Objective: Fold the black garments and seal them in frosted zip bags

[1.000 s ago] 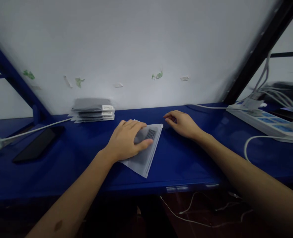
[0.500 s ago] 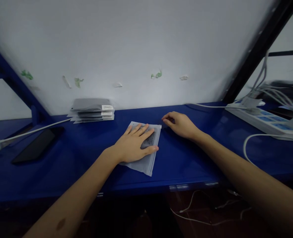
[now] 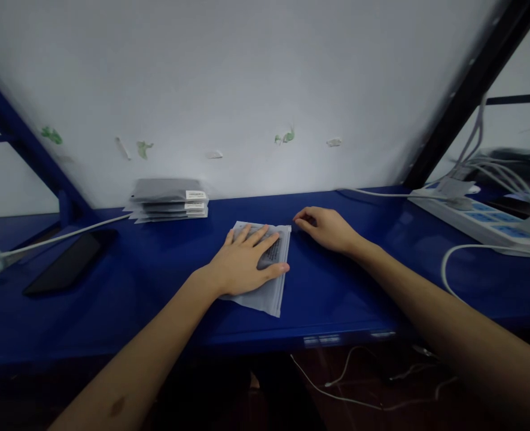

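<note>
My left hand point(image 3: 243, 263) lies flat with spread fingers on a frosted zip bag point(image 3: 258, 300). The bag rests on the blue table, its zip strip along the right side. Between the thumb and forefinger, a dark grey patch with small print shows through the bag; my palm hides the rest. To the right of the bag, apart from it, my right hand point(image 3: 323, 227) rests on the table, its fingers loosely curled in. I see nothing in them.
At the back left lies a stack of similar frosted bags point(image 3: 168, 200) with white labels. A black phone point(image 3: 70, 263) is on the left, near a white cable point(image 3: 67, 234). A white power strip point(image 3: 480, 221) with plugs and cables lies at the right. The table's front edge point(image 3: 265, 342) runs below.
Under my left hand the bag has turned slightly, its lower end shifting a little to the right. My right hand stays in about the same place, still curled.
</note>
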A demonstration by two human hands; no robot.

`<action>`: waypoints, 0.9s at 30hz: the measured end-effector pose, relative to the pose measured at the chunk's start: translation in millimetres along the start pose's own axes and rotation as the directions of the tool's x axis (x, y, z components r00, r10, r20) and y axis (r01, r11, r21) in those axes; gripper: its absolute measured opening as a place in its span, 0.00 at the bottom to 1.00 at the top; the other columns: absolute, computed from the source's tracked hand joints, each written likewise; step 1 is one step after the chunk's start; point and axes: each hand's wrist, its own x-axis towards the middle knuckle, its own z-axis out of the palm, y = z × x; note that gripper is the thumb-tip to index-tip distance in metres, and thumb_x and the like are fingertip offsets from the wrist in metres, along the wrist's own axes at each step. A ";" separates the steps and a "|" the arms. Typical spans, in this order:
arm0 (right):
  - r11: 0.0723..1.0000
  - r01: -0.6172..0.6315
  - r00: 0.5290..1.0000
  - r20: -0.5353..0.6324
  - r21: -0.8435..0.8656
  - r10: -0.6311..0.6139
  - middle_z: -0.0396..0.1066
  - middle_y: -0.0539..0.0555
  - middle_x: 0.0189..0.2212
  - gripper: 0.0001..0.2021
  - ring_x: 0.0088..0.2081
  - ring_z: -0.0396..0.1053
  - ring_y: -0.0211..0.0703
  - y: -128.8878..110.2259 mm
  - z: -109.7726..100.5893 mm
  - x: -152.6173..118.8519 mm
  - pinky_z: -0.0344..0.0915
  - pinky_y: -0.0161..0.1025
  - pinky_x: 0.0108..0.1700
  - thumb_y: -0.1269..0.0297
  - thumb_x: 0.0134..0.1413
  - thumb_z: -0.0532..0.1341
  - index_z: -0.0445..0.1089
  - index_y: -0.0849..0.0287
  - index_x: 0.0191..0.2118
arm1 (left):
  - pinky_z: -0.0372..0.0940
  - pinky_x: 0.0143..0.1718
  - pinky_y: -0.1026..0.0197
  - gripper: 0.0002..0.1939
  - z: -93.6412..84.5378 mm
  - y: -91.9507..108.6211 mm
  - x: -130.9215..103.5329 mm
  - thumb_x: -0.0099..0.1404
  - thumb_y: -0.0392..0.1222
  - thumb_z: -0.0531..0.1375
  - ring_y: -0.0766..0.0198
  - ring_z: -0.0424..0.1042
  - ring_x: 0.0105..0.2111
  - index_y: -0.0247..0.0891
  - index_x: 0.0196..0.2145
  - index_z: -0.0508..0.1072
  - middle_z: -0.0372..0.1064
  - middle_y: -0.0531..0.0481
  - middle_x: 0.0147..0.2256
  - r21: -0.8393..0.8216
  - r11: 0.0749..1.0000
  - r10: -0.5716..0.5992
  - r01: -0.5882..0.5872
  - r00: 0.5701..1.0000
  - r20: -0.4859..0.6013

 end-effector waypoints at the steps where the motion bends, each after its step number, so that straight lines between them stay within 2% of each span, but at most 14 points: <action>1: 1.000 -0.006 1.000 0.005 0.000 0.006 0.78 0.54 0.35 0.08 0.35 0.73 0.44 -0.3 -0.1 0.0 0.67 0.42 0.40 0.65 0.61 0.57 0.74 0.57 0.38 | 0.33 0.67 0.30 0.42 -0.7 0.7 -0.4 0.66 0.74 0.43 0.39 0.30 0.70 0.53 0.71 0.46 0.34 0.53 0.72 -0.003 1.000 -0.014 0.014 1.000 0.007; 6: 1.000 -0.021 0.999 0.026 -0.002 0.021 0.78 0.54 0.35 0.08 0.35 0.73 0.44 -1.1 -0.4 0.4 0.67 0.42 0.40 0.65 0.61 0.57 0.74 0.57 0.38 | 0.33 0.65 0.25 0.41 -1.3 0.7 -0.7 0.66 0.74 0.44 0.34 0.32 0.70 0.55 0.71 0.47 0.36 0.53 0.72 -0.002 1.000 -0.013 0.013 1.000 -0.001; 14: 1.000 -0.025 0.999 0.021 0.001 0.025 0.78 0.53 0.35 0.08 0.34 0.73 0.44 -1.7 -1.1 -0.4 0.67 0.41 0.39 0.64 0.61 0.57 0.74 0.56 0.38 | 0.35 0.64 0.24 0.40 1.1 -1.7 0.8 0.67 0.72 0.45 0.34 0.35 0.70 0.55 0.70 0.49 0.39 0.52 0.71 0.001 1.000 -0.001 0.001 1.000 -0.030; 20: 1.000 -0.009 1.000 0.012 -0.011 0.010 0.78 0.53 0.34 0.08 0.34 0.73 0.44 1.6 0.3 -0.3 0.67 0.41 0.40 0.64 0.61 0.57 0.74 0.56 0.38 | 0.37 0.65 0.28 0.39 1.3 0.4 0.4 0.67 0.72 0.45 0.35 0.39 0.69 0.56 0.70 0.50 0.41 0.52 0.71 0.018 1.000 -0.010 0.010 0.999 -0.036; 23: 1.000 -0.019 1.000 0.017 -0.004 0.019 0.78 0.53 0.34 0.08 0.34 0.74 0.44 2.6 0.8 -0.2 0.67 0.41 0.40 0.63 0.62 0.57 0.75 0.55 0.37 | 0.50 0.61 0.30 0.36 2.4 -3.5 1.6 0.68 0.70 0.45 0.36 0.54 0.64 0.54 0.66 0.59 0.57 0.46 0.66 0.068 0.997 -0.016 0.027 0.986 -0.164; 25: 0.999 -0.036 0.999 0.016 0.006 0.035 0.78 0.53 0.34 0.08 0.35 0.74 0.44 2.2 0.9 -0.2 0.68 0.42 0.41 0.64 0.62 0.58 0.75 0.55 0.37 | 0.59 0.54 0.34 0.32 2.4 -12.4 2.4 0.68 0.67 0.46 0.39 0.64 0.55 0.48 0.59 0.70 0.69 0.40 0.55 0.114 0.988 -0.067 0.106 0.952 -0.300; 27: 0.999 -0.041 0.999 0.011 0.016 0.041 0.78 0.53 0.34 0.08 0.35 0.74 0.44 1.5 1.0 -0.2 0.68 0.42 0.41 0.64 0.62 0.58 0.75 0.55 0.37 | 0.62 0.50 0.37 0.29 0.5 -26.1 1.8 0.70 0.63 0.47 0.41 0.69 0.47 0.41 0.48 0.77 0.72 0.37 0.44 0.131 0.965 -0.160 0.226 0.908 -0.387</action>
